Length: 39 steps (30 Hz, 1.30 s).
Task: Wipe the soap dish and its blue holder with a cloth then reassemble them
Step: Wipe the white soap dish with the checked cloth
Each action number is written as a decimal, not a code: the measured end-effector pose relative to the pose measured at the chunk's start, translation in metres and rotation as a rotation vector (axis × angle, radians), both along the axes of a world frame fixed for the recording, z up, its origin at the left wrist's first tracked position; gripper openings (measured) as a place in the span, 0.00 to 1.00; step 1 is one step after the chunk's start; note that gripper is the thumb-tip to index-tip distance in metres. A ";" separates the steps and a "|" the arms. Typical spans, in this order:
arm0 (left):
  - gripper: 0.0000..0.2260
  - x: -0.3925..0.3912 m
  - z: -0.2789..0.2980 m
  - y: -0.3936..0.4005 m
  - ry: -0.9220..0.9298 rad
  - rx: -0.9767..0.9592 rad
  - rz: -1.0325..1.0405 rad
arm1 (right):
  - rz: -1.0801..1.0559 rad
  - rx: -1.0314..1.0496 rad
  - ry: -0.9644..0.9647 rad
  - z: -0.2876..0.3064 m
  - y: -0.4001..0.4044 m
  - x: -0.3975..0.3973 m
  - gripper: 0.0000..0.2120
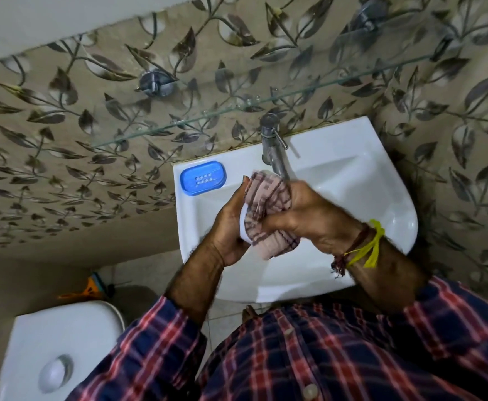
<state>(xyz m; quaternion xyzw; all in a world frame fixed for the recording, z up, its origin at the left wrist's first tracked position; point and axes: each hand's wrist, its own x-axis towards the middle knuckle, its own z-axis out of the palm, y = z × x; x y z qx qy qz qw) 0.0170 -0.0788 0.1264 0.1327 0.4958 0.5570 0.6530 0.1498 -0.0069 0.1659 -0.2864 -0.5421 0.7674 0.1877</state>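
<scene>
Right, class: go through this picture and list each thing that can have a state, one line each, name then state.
blue holder: resting on the sink's back left corner, nothing in it, apart from the dish
soap dish: white, held over the basin, mostly wrapped in cloth
cloth: bunched around the dish
left hand: gripping the dish
right hand: closed on the cloth
tap: no water visible
sink: looks dry
</scene>
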 end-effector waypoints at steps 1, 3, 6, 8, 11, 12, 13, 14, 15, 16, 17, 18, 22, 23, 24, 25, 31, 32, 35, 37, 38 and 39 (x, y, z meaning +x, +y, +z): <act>0.25 -0.001 0.001 0.000 0.011 0.006 -0.006 | 0.023 -0.002 -0.001 -0.001 -0.003 0.001 0.16; 0.25 -0.002 0.000 0.000 0.014 0.012 -0.002 | -0.052 -0.039 -0.011 -0.003 -0.008 0.000 0.16; 0.24 -0.002 -0.001 -0.002 -0.030 -0.013 0.035 | -0.074 -0.057 0.000 -0.004 -0.009 0.001 0.17; 0.22 -0.001 0.001 -0.003 -0.080 -0.019 0.044 | 0.020 -0.035 0.039 -0.003 -0.010 0.005 0.19; 0.15 0.004 0.008 -0.001 -0.107 -0.017 0.045 | -0.036 0.046 0.018 -0.003 -0.018 0.003 0.21; 0.15 0.006 0.010 0.003 -0.078 -0.036 0.055 | -0.107 0.055 -0.002 -0.005 -0.021 0.000 0.19; 0.16 0.007 0.012 0.005 -0.052 -0.066 0.058 | -0.177 0.047 -0.020 -0.006 -0.024 -0.003 0.17; 0.16 0.006 0.012 0.007 -0.041 -0.091 0.063 | -0.235 0.024 -0.040 -0.007 -0.024 -0.006 0.16; 0.18 0.006 0.012 0.009 -0.036 -0.108 0.083 | -0.280 -0.013 -0.058 -0.007 -0.023 -0.008 0.15; 0.18 0.006 0.012 0.009 -0.009 -0.096 0.096 | -0.312 -0.067 -0.066 -0.007 -0.019 -0.009 0.15; 0.17 0.007 0.011 0.008 0.026 -0.037 0.107 | -0.322 -0.133 -0.058 -0.007 -0.014 -0.009 0.15; 0.16 0.010 0.007 0.006 0.056 0.038 0.114 | -0.314 -0.196 -0.038 -0.005 -0.009 -0.008 0.15; 0.17 0.035 0.003 0.002 0.058 0.200 0.232 | -0.207 -0.164 0.086 0.002 -0.003 -0.004 0.13; 0.15 0.036 0.007 0.002 0.052 0.203 0.245 | -0.182 -0.109 0.102 0.002 -0.004 -0.002 0.14; 0.14 0.034 0.010 0.002 0.039 0.203 0.237 | -0.156 -0.043 0.100 0.002 -0.005 0.000 0.14; 0.12 0.031 0.011 0.002 0.022 0.216 0.224 | -0.124 0.018 0.090 0.002 -0.006 0.003 0.15; 0.20 0.023 0.013 -0.007 -0.122 0.111 0.177 | -0.022 0.041 0.097 0.005 -0.008 0.006 0.18; 0.20 0.022 0.015 -0.008 -0.131 0.088 0.173 | -0.045 0.027 0.107 0.003 -0.010 0.003 0.18; 0.23 0.018 0.022 -0.010 -0.127 0.087 0.156 | -0.010 0.050 0.137 0.000 -0.015 0.006 0.21; 0.21 0.017 0.026 -0.009 -0.098 0.065 0.132 | 0.082 0.171 0.096 0.001 -0.013 0.013 0.25; 0.21 0.017 0.026 -0.008 -0.091 0.052 0.123 | 0.112 0.228 0.070 0.001 -0.012 0.016 0.25; 0.22 0.017 0.027 -0.006 -0.070 0.028 0.114 | 0.109 0.244 0.055 0.001 -0.012 0.017 0.24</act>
